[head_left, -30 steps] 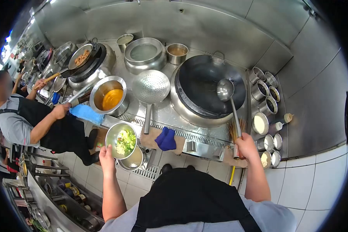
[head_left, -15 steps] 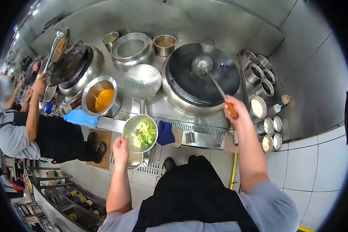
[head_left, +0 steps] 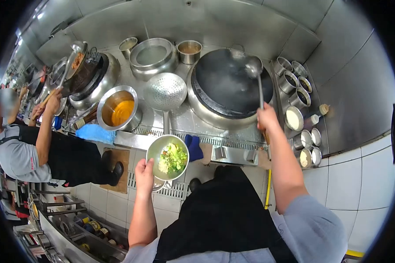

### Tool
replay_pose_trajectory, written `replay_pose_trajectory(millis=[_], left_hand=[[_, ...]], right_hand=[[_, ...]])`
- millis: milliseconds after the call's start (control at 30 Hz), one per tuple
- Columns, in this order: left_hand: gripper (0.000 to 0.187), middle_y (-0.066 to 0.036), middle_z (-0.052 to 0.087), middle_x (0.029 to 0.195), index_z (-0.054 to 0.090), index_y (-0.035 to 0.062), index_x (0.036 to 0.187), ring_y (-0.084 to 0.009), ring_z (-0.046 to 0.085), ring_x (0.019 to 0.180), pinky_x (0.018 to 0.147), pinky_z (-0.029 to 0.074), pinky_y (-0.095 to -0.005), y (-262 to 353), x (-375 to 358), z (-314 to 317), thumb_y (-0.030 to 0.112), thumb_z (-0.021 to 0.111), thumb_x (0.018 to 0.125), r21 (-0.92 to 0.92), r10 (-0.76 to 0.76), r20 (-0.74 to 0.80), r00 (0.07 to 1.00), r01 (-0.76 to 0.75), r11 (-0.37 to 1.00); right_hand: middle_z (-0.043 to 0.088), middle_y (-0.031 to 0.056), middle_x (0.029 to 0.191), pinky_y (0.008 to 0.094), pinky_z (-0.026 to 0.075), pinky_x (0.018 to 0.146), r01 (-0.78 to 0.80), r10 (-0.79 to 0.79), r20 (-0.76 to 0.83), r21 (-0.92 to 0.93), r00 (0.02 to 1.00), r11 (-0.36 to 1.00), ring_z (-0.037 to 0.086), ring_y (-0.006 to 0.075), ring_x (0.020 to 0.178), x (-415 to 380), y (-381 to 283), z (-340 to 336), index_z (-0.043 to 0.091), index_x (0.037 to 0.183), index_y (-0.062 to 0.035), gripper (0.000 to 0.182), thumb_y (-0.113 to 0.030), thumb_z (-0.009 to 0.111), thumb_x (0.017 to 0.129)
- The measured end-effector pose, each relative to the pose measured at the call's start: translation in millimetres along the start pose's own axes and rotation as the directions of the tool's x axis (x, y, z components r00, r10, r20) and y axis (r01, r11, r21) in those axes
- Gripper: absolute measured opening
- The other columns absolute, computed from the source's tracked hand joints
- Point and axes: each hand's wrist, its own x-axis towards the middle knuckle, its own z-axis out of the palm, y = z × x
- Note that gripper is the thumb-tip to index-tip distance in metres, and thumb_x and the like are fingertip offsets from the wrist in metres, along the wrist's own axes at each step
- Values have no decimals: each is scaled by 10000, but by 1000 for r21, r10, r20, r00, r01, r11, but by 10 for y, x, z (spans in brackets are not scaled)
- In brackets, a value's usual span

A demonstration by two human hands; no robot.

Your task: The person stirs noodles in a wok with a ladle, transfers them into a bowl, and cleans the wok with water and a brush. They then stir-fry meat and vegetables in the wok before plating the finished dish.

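Note:
My left hand (head_left: 144, 173) grips the rim of a metal bowl (head_left: 153, 152), thumb on top. In the bowl lie chopped green vegetables (head_left: 175, 158) with pale minced bits beside them. My right hand (head_left: 267, 117) is wrapped around the handle of a ladle (head_left: 254, 67). The ladle's head hangs over the far right rim of a large black wok (head_left: 224, 85); whether it touches cannot be told. Thin steam or smoke hazes the wok's inside. Between bowl and wok, a perforated skimmer (head_left: 165, 91) rests with its handle toward me.
A pot of orange liquid (head_left: 122, 113) and a blue cloth (head_left: 94, 132) stand left. Seasoning containers (head_left: 293, 118) line the right side. A lidded pot (head_left: 152, 55) sits behind. At far left, a co-worker (head_left: 19, 153) handles a second wok (head_left: 85, 76).
The ladle has swung from the wok's middle to its far right rim, and haze now shows in the wok. The bowl has shifted slightly right. The co-worker's hands and ladle have moved.

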Motion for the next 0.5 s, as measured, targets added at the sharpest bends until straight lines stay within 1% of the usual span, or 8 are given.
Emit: replay_pose_trajectory(millis=[67, 133, 200, 233, 267, 367, 433, 500], left_hand=[[240, 32, 507, 672, 511, 61, 720, -40, 405, 621, 553, 345, -219, -144, 8, -158, 167, 553, 931, 27, -15, -37, 999, 16, 1000], [237, 29, 516, 687, 521, 57, 732, -43, 415, 638, 570, 353, -220, -111, 24, -88, 176, 546, 935, 4, -24, -62, 998, 25, 1000], [236, 27, 525, 702, 531, 52, 744, -45, 425, 655, 587, 361, -221, -89, 20, 49, 186, 540, 939, 0, -56, -67, 996, 56, 998], [229, 25, 534, 715, 542, 46, 762, -47, 429, 667, 597, 363, -222, -65, 73, 192, 189, 537, 941, -41, -74, -55, 996, 72, 997], [224, 23, 543, 728, 552, 40, 780, -49, 433, 678, 606, 365, -223, -51, 140, 304, 192, 533, 943, -85, -78, -47, 996, 74, 994], [158, -13, 606, 764, 592, 19, 865, -70, 516, 680, 614, 415, -226, -76, 365, 515, 157, 534, 915, -74, -100, 70, 993, 105, 992], [150, -24, 618, 767, 596, 16, 877, -82, 544, 661, 592, 438, -230, 235, 436, 706, 148, 530, 903, -61, -130, 76, 989, 134, 989], [161, -48, 631, 769, 597, 8, 902, -116, 573, 598, 496, 461, -246, 550, 586, 904, 143, 513, 882, 20, -188, 193, 963, 188, 982]], right_hand=[[563, 329, 1131, 410, 447, 927, 155, -248, -97, -555, 964, 817, 535, 429, 1113, -246, 224, -25, 447, 1283, 30, 506, -146, 510, 812], [647, 238, 954, 402, 523, 730, 232, -262, -4, -456, 965, 859, 648, 368, 845, -266, 575, -58, 488, 1226, 2, 433, -142, 534, 820], [612, 99, 727, 330, 475, 480, -114, 62, 239, 210, 969, 971, 584, 221, 543, -294, 217, -245, 527, 1120, -50, 311, -140, 564, 825], [491, 11, 592, 253, 340, 358, -323, 180, 297, 555, 938, 767, 428, 104, 412, -166, 127, -254, 540, 1017, -87, 196, -123, 578, 827], [496, 20, 585, 276, 342, 348, -283, 62, 354, 619, 933, 732, 443, 125, 403, 33, 184, -261, 553, 983, -84, 156, -127, 565, 833], [612, 144, 697, 359, 458, 435, 16, -27, -74, -147, 997, 989, 546, 242, 425, -13, 252, 33, 510, 1194, -37, 361, -137, 510, 847], [636, 274, 891, 502, 495, 690, 146, -338, -194, -631, 921, 762, 635, 420, 759, -223, 607, -159, 469, 1273, -68, 456, -157, 487, 827], [638, 249, 848, 518, 482, 709, 127, -292, -152, -649, 944, 750, 616, 433, 789, -651, 797, -578, 413, 1343, -147, 522, -172, 500, 829]])
